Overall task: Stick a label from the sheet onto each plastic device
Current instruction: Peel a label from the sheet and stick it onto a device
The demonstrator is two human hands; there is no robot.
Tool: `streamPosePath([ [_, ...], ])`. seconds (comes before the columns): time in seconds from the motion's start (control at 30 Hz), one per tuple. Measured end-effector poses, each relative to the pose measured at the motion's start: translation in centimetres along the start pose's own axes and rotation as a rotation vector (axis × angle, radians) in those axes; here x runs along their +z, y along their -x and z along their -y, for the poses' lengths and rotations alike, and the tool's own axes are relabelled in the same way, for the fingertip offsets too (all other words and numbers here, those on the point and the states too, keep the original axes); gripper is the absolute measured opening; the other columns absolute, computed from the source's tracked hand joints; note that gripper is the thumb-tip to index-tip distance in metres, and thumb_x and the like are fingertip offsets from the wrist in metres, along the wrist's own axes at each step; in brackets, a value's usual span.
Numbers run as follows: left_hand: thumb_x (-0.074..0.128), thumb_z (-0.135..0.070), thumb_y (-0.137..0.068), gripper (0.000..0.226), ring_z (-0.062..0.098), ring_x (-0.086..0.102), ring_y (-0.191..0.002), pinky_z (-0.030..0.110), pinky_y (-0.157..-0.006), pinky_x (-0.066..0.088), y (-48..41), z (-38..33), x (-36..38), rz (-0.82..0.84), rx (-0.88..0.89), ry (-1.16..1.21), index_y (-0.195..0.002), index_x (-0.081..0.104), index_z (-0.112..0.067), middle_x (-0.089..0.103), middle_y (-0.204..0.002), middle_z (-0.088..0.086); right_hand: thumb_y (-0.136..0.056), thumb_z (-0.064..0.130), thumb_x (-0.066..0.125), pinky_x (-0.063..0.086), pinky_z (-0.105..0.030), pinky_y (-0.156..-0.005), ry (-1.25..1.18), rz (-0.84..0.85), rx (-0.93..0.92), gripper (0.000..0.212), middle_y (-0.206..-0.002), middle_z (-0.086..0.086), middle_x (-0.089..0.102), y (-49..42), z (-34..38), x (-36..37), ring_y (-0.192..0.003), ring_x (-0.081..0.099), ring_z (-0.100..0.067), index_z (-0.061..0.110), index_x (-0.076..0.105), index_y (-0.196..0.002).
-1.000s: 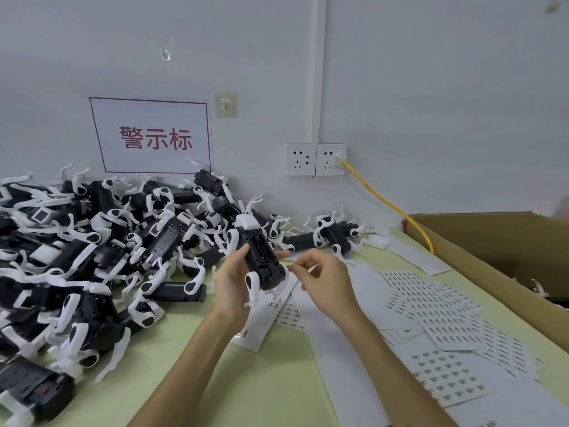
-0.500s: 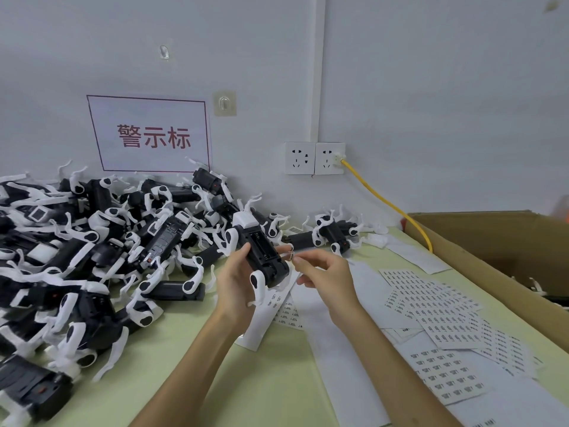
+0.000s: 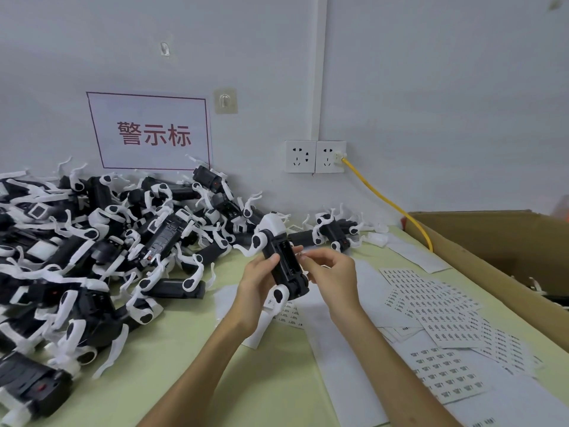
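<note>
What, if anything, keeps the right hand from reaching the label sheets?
Likely nothing, so yes: the right hand is close to the label sheets, only flat paper between, though its fingers pinch a label at the device.

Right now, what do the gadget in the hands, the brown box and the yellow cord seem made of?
The held device: hard plastic, matte black body with smoother white parts, moulded edges. The brown box: cardboard, probably; dull, with a folded flap. The yellow cord: likely a rubber or plastic sheath; it bends smoothly.
</note>
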State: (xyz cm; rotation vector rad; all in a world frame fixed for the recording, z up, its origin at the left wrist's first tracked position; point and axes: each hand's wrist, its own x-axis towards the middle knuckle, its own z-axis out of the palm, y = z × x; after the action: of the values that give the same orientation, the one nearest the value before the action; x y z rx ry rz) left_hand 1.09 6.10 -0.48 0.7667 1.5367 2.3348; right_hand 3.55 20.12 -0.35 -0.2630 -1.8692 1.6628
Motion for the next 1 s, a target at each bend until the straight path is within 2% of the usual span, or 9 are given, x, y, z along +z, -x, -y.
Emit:
streamPosePath([
  [0.13,0.051,-0.035,-0.089,0.057,0.038,0.066,-0.098,0.044,-0.087,0.06,-0.1,0.4,0.0,0.025,-0.007,0.048,-0.133,0.062,-0.001,0.069,-0.116,0.022,-0.084,0.01,0.075,0.05,-0.029,-0.064,-0.002,-0.018,0.018,0.013,-0.063,0.009,0.068,0.0,-0.1,0.1,-0.052,0.061,-0.002,0.02,0.074,-0.075],
  [0.23,0.049,-0.035,-0.091,0.053,0.031,0.07,-0.105,0.033,-0.081,0.06,-0.2,0.7,-0.2,0.017,0.037,-0.005,-0.131,0.064,-0.002,0.072,-0.12,0.017,-0.087,0.014,0.074,0.055,-0.033,-0.071,0.052,-0.022,-0.018,0.008,-0.072,0.006,0.07,0.3,0.1,0.3,-0.063,0.064,-0.004,0.018,0.074,-0.079],
  [0.3,0.049,-0.036,-0.093,0.049,0.022,0.069,-0.115,0.027,-0.086,0.057,-0.2,0.7,-0.4,-0.053,0.066,-0.036,-0.125,0.069,-0.006,0.073,-0.122,0.011,-0.088,0.012,0.072,0.052,-0.027,-0.067,0.068,-0.009,-0.114,0.01,-0.071,0.008,0.069,0.6,0.5,0.6,-0.064,0.062,-0.008,0.017,0.071,-0.079],
  [0.4,0.056,-0.045,-0.085,0.039,0.014,0.065,-0.114,0.034,-0.098,0.044,-0.7,0.6,-1.4,-0.293,0.025,-0.039,-0.107,0.076,-0.02,0.076,-0.115,-0.002,-0.089,0.007,0.07,0.045,-0.02,-0.056,-0.091,0.002,-0.167,0.015,-0.061,0.013,0.061,1.0,1.1,0.6,-0.051,0.051,-0.008,0.017,0.067,-0.078],
  [0.5,0.075,-0.038,-0.074,0.02,0.011,0.061,-0.075,0.027,-0.069,0.042,-0.9,-0.6,-3.2,-0.437,-0.045,0.156,-0.086,0.07,-0.023,0.071,-0.083,-0.004,-0.091,0.009,0.069,0.04,-0.019,-0.054,-0.282,0.057,-0.052,0.009,-0.06,0.008,0.059,0.8,1.6,0.3,-0.053,0.047,-0.006,0.015,0.072,-0.085],
  [0.6,0.073,-0.025,-0.085,0.009,0.011,0.061,-0.065,0.019,-0.056,0.049,-1.0,-1.3,-3.7,-0.473,-0.058,0.414,-0.084,0.067,-0.018,0.066,-0.083,-0.001,-0.094,0.012,0.061,0.028,-0.023,-0.052,-0.534,0.207,0.189,0.015,-0.057,0.0,0.049,0.6,1.7,0.1,-0.049,0.037,-0.009,0.014,0.075,-0.096],
  [0.8,0.069,-0.018,-0.092,0.012,0.022,0.077,-0.088,0.025,-0.073,0.061,-0.9,-1.2,-2.4,-0.413,-0.054,0.595,-0.09,0.072,-0.006,0.073,-0.09,0.007,-0.077,0.023,0.063,0.023,-0.022,-0.041,-0.745,0.55,0.415,0.041,-0.048,0.0,0.035,2.5,1.9,1.9,-0.043,0.022,-0.011,0.018,0.074,-0.116],
  [0.9,0.071,-0.022,-0.085,0.015,0.025,0.075,-0.098,0.031,-0.086,0.059,-0.7,-1.2,-2.0,-0.341,-0.032,0.612,-0.089,0.071,-0.008,0.067,-0.088,0.005,-0.08,0.022,0.06,0.022,-0.021,-0.041,-0.766,0.605,0.469,0.042,-0.048,0.001,0.034,3.5,1.8,2.9,-0.042,0.022,-0.01,0.023,0.074,-0.12],
  [1.0,0.072,-0.026,-0.082,0.019,0.024,0.074,-0.104,0.037,-0.097,0.052,-0.5,-1.2,-1.8,-0.28,-0.076,0.596,-0.091,0.066,-0.011,0.068,-0.101,0.006,-0.081,0.021,0.058,0.015,-0.023,-0.044,-0.778,0.614,0.513,0.044,-0.05,0.0,0.03,4.1,1.6,3.3,-0.046,0.016,-0.011,0.027,0.073,-0.122],
])
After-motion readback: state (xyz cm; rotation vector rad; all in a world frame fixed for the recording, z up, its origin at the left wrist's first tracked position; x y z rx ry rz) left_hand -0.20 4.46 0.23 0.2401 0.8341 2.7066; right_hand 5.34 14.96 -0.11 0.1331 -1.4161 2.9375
